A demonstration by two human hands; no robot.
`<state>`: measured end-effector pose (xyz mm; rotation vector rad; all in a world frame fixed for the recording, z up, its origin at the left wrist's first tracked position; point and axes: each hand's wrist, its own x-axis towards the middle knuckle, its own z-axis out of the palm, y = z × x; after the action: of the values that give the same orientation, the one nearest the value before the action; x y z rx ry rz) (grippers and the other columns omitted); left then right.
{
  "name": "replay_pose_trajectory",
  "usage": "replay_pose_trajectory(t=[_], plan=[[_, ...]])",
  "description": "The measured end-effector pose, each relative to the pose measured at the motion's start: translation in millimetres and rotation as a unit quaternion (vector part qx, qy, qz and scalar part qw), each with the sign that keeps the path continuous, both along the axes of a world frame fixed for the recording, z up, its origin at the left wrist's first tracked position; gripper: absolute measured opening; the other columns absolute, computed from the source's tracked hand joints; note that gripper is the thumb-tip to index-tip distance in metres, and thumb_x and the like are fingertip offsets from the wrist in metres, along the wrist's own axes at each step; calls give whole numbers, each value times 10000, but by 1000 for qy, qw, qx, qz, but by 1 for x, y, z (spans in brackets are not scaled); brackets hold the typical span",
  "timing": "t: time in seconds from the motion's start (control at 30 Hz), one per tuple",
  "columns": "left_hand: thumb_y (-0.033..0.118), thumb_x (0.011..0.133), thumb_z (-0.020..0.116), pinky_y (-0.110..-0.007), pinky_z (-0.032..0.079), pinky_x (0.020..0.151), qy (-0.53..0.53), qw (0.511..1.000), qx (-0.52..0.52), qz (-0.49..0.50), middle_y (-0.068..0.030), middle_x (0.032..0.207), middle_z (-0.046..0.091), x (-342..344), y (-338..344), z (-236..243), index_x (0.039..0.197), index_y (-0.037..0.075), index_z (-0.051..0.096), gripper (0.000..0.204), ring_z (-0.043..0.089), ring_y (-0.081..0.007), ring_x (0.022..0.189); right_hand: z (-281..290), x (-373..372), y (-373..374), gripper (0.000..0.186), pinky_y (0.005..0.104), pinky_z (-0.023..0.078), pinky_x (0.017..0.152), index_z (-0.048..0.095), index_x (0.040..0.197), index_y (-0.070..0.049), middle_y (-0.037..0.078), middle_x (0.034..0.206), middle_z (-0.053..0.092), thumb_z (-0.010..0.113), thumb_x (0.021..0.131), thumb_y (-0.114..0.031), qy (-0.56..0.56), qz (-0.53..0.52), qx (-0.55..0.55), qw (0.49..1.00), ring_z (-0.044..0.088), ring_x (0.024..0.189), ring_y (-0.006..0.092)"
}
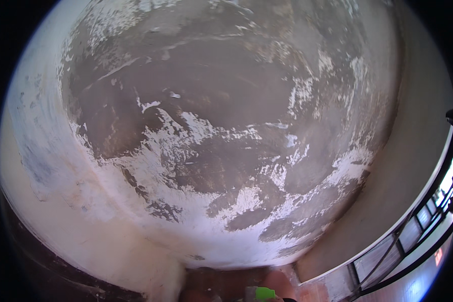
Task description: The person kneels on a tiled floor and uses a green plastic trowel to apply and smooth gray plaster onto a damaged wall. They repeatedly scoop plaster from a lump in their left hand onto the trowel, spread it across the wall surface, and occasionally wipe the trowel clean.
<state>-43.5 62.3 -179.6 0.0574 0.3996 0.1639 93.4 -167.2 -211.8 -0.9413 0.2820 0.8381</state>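
A wall [201,80] fills most of the view, its grey surface broken by ragged white patches. At the lower edge, right of the middle, a small bright green piece [265,293] shows beside a grey block [250,293]. Both are cut off by the picture's rim, and I cannot make out what they belong to. A skin-toned sliver just under the green piece may be part of my right hand; its fingers are hidden. My left hand is outside the picture.
A smoother pale wall [418,121] meets the patchy one at the right. Beyond it runs a dark metal railing [380,264]. Reddish-brown floor [216,282] lies below. At the lower left, a dark brown band [50,267] borders the cream wall [121,241].
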Motion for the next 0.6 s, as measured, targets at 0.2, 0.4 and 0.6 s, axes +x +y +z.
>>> replay_pose_trajectory(t=[0.2,0.4,0.6], plan=[[303,979,510,-403,561,611,-44,998,-31,-28,-41,739,648,2,-2,-10,950,186,606,154,649,-237,640,152,73,39,562,335,493,918,431,1414,-77,86,1165,635,648,910,-198,-408,126,-365,827,606,1011,232],[311,980,506,-411,568,618,-76,995,-61,-25,-47,756,660,0,2,-20,975,184,611,165,659,-243,648,450,78,89,521,375,522,902,675,1200,-44,189,1198,668,561,723,133,-868,-118,-281,392,656,1093,350],[320,981,501,-423,576,625,-103,991,-82,-6,-56,776,673,-2,5,-26,1007,183,617,182,670,-253,658,636,105,166,523,410,466,982,687,1207,-212,27,1292,641,593,763,48,-933,-183,-295,-94,582,1212,261]])
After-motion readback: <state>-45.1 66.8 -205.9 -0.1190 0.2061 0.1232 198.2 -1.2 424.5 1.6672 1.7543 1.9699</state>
